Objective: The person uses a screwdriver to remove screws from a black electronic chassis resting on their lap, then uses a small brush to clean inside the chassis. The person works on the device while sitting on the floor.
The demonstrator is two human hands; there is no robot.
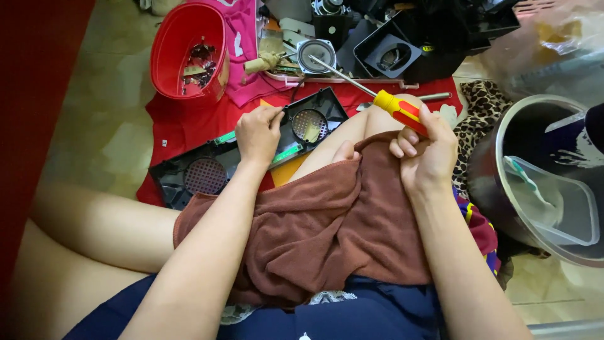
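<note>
Hands at work over a dismantled speaker panel: your left hand [258,134] rests curled on the long black speaker panel [251,154], fingertips pinched at its upper edge near the green circuit strip [284,153], though what, if anything, they pinch cannot be made out. Your right hand [426,153] is closed around the red-and-yellow handle of a screwdriver [377,96], whose metal shaft angles up and left toward a loose round speaker [316,55]; that hand sits on your raised knee, well apart from the panel. The panel lies across a red cloth [189,123] on the tiled floor, just beyond your knee, with two round mesh grilles showing, one on each side of your left hand. A brown towel [327,233] is draped over your lap beneath both forearms. A red plastic tub [187,50] holding small scraps stands at the cloth's far left corner. Black speaker housings [402,47] crowd the far side of the cloth, and a large metal pot [535,176] with a clear plastic container inside stands to your right beside a leopard-print fabric [481,113].
</note>
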